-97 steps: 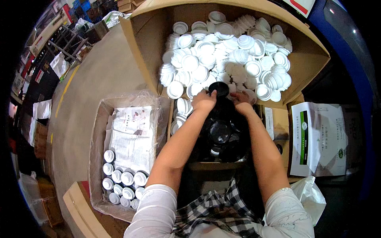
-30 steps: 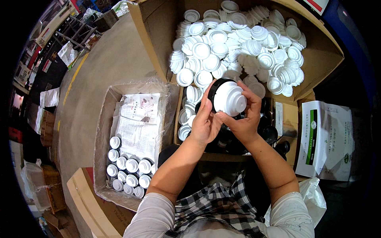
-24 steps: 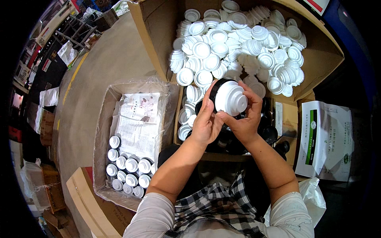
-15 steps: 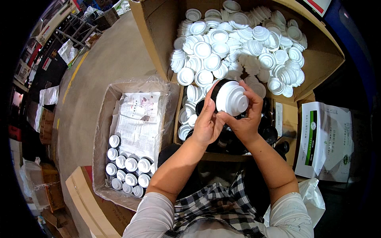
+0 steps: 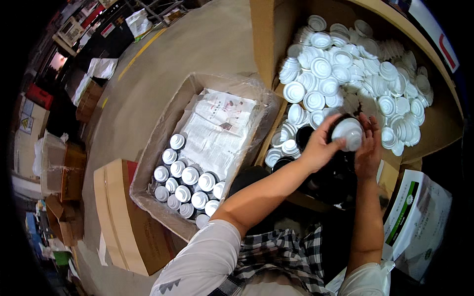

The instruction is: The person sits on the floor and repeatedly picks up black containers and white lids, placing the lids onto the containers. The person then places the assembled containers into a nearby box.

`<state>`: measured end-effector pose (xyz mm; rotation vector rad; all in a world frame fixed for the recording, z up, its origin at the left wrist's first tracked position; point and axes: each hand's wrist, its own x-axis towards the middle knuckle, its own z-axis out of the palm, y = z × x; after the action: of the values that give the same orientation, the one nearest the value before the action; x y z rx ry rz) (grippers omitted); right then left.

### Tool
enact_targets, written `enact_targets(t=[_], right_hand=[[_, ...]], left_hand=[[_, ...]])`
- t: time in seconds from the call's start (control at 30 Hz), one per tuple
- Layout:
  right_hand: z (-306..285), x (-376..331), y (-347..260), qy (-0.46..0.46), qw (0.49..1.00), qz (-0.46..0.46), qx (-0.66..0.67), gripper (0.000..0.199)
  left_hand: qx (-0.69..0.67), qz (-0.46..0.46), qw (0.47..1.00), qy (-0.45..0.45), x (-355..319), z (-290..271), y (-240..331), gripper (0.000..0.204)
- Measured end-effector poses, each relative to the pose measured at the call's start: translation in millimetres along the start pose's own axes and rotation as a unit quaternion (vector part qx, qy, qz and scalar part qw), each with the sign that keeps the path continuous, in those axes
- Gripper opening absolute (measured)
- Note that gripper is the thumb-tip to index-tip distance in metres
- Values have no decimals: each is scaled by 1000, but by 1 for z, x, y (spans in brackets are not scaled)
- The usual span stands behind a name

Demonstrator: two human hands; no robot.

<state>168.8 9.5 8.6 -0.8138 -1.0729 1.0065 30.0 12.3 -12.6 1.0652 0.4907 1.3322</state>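
Okay, left hand (image 5: 320,148) has its grip closed round a black-rimmed white stepped cap (image 5: 350,134); right hand (image 5: 368,153) curls at the cap's right edge, too blurred to tell its hold. Cap's up over black parts (image 5: 328,190), near heaped white lids (image 5: 328,86). White-topped pieces (image 5: 190,175) stand in the newspaper-lined carton (image 5: 173,123), left.

The held white cap (image 5: 348,133) and the piled white caps (image 5: 321,67) look like smooth plastic. The big box (image 5: 263,44) around the pile is matt cardboard. The liner (image 5: 259,98) is wrinkly, shiny plastic, the newspaper (image 5: 212,128) dull paper, the checked apron (image 5: 281,254) cloth.
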Motion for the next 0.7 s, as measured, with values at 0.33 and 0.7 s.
enact_targets(t=[0.33,0.7], right_hand=[[-21,-10,33,129,987,82,-50,45],[7,-9,19,140,975,45,-165,54]], left_hand=[[180,32,982,44,-14,30,-16,47],[102,66,988,99,-18,30,-18,39]])
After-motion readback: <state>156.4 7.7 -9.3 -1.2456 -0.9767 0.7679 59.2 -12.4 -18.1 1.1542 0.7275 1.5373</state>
